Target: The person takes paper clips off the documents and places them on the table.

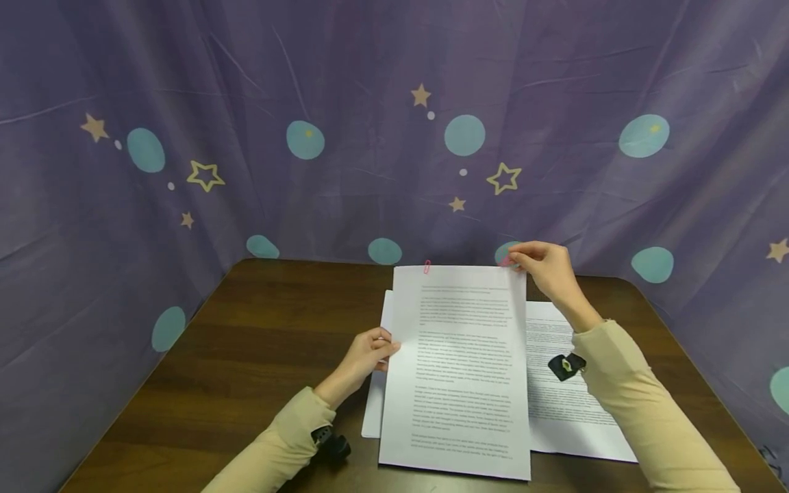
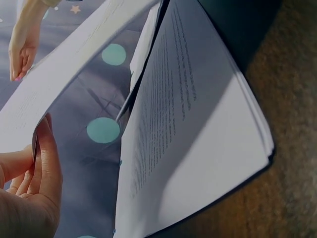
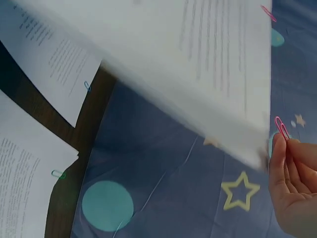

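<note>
A printed paper stack [image 1: 459, 383] is held up above the table, tilted toward the head camera. My left hand [image 1: 360, 356] pinches its left edge between thumb and fingers; the left wrist view shows this grip [image 2: 37, 183] too. At the top right corner, my right hand [image 1: 545, 270] pinches a pink paper clip [image 3: 281, 126] by one end. In the right wrist view that clip lies just beyond the paper's top edge; whether it touches the sheets I cannot tell. Another pink paper clip [image 1: 427, 267] sits on the top edge, left of centre.
Beneath and behind the raised stack, more printed papers lie on the dark wooden table [image 1: 246, 370], one pile at the right [image 1: 579, 428] and one at the left [image 1: 372, 407]. Their edges carry a green clip [image 3: 58, 174] and a blue clip [image 3: 87, 86]. A patterned curtain [image 1: 370, 68] hangs behind.
</note>
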